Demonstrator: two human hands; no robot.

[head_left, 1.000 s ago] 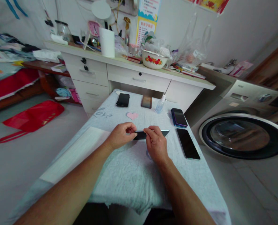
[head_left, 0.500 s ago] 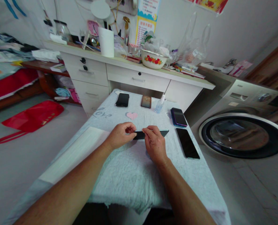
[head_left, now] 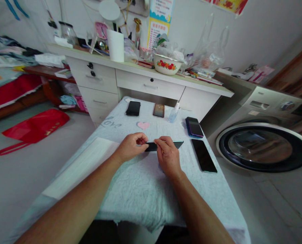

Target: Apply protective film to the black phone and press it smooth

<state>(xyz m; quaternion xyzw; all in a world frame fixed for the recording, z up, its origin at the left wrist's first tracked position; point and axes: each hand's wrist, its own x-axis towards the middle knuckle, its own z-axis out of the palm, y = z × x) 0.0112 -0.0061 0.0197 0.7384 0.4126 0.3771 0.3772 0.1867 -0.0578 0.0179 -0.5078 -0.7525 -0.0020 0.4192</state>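
Note:
A dark smartphone (head_left: 178, 144) stands on its long edge, tilted, above the cloth-covered table. At its left end my left hand (head_left: 133, 146) grips it between thumb and bent fingers. My right hand (head_left: 169, 155) is pinched at the phone's upper edge near the middle; whether a small item sits between its fingertips, I cannot tell. To the right lies a black-screened phone (head_left: 204, 156), with a stack of phones (head_left: 194, 127) just beyond it. Farther back are another black phone (head_left: 133, 108), a small brown rectangular item (head_left: 158, 110) and a clear spray bottle (head_left: 174, 113).
A folded white cloth (head_left: 82, 169) lies along the left of the table (head_left: 140, 200). Behind stands a white desk (head_left: 151, 83) bearing a flowered bowl (head_left: 167, 64) and a paper roll (head_left: 116, 45). A washing machine (head_left: 265, 112) is at right; a red bag (head_left: 39, 125) lies on the floor.

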